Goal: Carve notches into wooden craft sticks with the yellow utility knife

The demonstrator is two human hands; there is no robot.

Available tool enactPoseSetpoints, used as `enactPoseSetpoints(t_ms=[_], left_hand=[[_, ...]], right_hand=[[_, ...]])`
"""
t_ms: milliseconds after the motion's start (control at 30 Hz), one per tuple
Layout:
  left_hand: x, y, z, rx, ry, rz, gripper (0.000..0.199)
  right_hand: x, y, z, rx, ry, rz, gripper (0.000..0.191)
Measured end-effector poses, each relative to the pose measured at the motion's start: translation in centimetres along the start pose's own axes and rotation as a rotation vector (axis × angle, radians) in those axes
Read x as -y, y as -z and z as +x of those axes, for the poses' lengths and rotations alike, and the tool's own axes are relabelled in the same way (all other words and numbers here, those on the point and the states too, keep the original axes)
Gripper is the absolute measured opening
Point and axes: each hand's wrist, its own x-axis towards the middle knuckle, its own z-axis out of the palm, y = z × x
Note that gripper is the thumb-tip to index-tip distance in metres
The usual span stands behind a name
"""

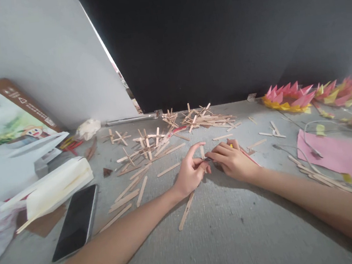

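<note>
My left hand [191, 171] is closed, pinching a wooden craft stick [202, 151] whose upper end stands up between thumb and fingers. Right against it, my right hand [230, 159] is closed around a slim tool with a dark metal tip [208, 159]; most of it is hidden by the fingers, so its kind is unclear. A bit of yellow [231, 145] shows at those fingers, and a thin red strip [250, 158] shows beside the right wrist. Below my left hand, another craft stick [186, 212] lies flat on the grey tabletop [227, 237].
Loose and crossed craft sticks [147, 146] spread behind and left of my hands, with a larger pile [213, 120] near the black panel [231, 35]. A phone [74, 223] lies left. At right are a pink sheet [339, 157], cables and folded-paper rings [289, 99].
</note>
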Motion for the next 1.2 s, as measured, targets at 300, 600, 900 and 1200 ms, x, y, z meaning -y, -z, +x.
enactPoseSetpoints(t_ms=[300, 600, 900, 1200], left_hand=[[0.15, 0.15, 0.04, 0.056, 0.005, 0.024, 0.065], [0.71, 0.13, 0.14, 0.100, 0.011, 0.050, 0.058], [0.31, 0.10, 0.01, 0.042, -0.004, -0.049, 0.066], [0.12, 0.10, -0.02, 0.043, -0.002, -0.049, 0.068]], right_hand=[[-0.14, 0.41, 0.18, -0.017, 0.033, 0.069, 0.039], [-0.21, 0.46, 0.32, 0.021, 0.091, 0.080, 0.032], [-0.08, 0.48, 0.42, 0.010, 0.058, 0.069, 0.033], [-0.08, 0.38, 0.37, -0.007, 0.047, 0.060, 0.032]])
